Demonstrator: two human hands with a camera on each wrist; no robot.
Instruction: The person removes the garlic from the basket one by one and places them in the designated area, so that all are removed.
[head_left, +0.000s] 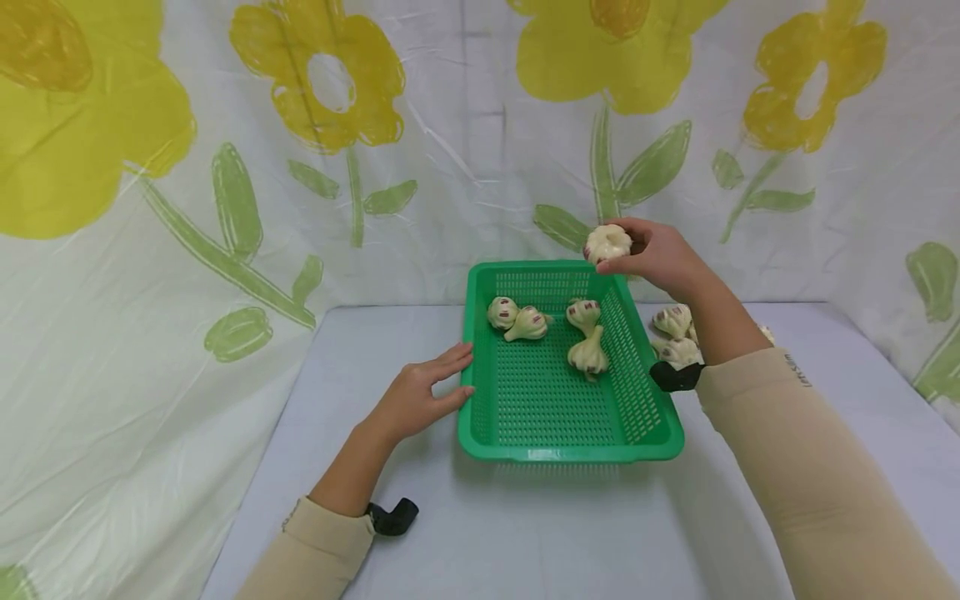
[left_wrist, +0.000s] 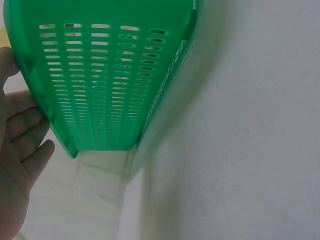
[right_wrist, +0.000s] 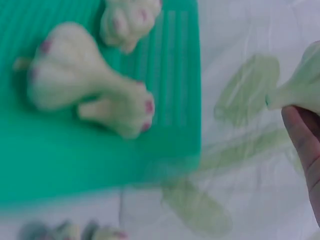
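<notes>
The left hand [head_left: 420, 398] touched a green basket [head_left: 573, 453] while the right hand [head_left: 660, 257] held up a garlic bulb [head_left: 606, 243].
On the near side, the left hand's fingers lay extended at the basket's left rim, thumb spread away from them; inside, four bulbs [head_left: 588, 356] lay in two close pairs, and some loose bulbs [head_left: 677, 352] sat on the white table [head_left: 570, 533] to the right; farther off, the right thumb and fingers pinched the raised bulb by the basket's far right corner, before a flowered sheet [head_left: 450, 200].

Beige sleeves [head_left: 825, 483], black wrist pieces [head_left: 393, 517], right cuff [head_left: 750, 379] — lettered
</notes>
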